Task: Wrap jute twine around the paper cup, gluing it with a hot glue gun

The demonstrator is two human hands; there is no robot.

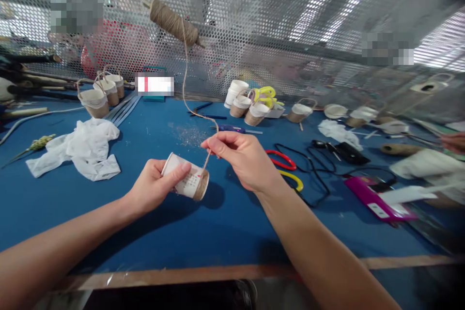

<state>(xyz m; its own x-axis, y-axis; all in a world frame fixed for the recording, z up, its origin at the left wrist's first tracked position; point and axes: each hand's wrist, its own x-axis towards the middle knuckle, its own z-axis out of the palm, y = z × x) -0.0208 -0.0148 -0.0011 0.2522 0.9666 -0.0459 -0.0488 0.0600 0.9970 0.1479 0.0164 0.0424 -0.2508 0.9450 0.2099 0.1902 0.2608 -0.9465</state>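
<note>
My left hand (154, 181) grips a white paper cup (187, 179) that is tipped on its side above the blue table. Brown twine is wrapped in a band around one end of the cup, at the right. Between the thumb and fingers of my right hand (236, 155) runs the twine (185, 72), pinched a little above the wrapped end. From there it rises slack to a twine spool (174, 23) hung on a rod against the perforated metal screen.
Twine-wrapped cups with handles (95, 101) stand at the back left, others (256, 114) at the back centre. A white cloth (82, 147) lies left. Right are red-and-yellow-handled pliers (281, 159), black cables and a magenta box (378, 198). Another person's hand (454, 141) shows at the far right.
</note>
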